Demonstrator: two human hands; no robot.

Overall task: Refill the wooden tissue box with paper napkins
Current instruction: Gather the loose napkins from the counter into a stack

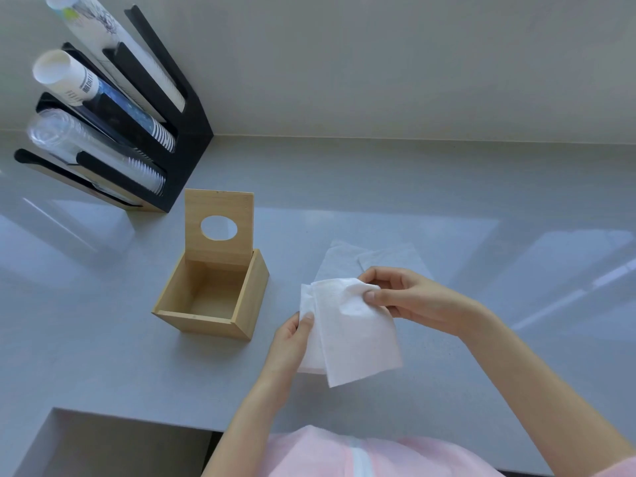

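The wooden tissue box [206, 321] stands on the grey counter left of centre, with nothing visible inside it. Its lid [237, 204], which has an oval hole, stands upright at the box's far side. To the right of the box both hands hold white paper napkins [351, 332] above the counter. My left hand [292, 342] pinches their left edge with the thumb on top. My right hand [406, 297] grips their upper right corner. More napkins [344, 261] lie flat on the counter behind my right hand, partly hidden by it.
A black cup dispenser [179, 132] with stacks of paper and clear plastic cups stands at the back left against the wall. The grey counter [103, 356] has a cut-out edge at the lower left. A pink garment shows at the bottom.
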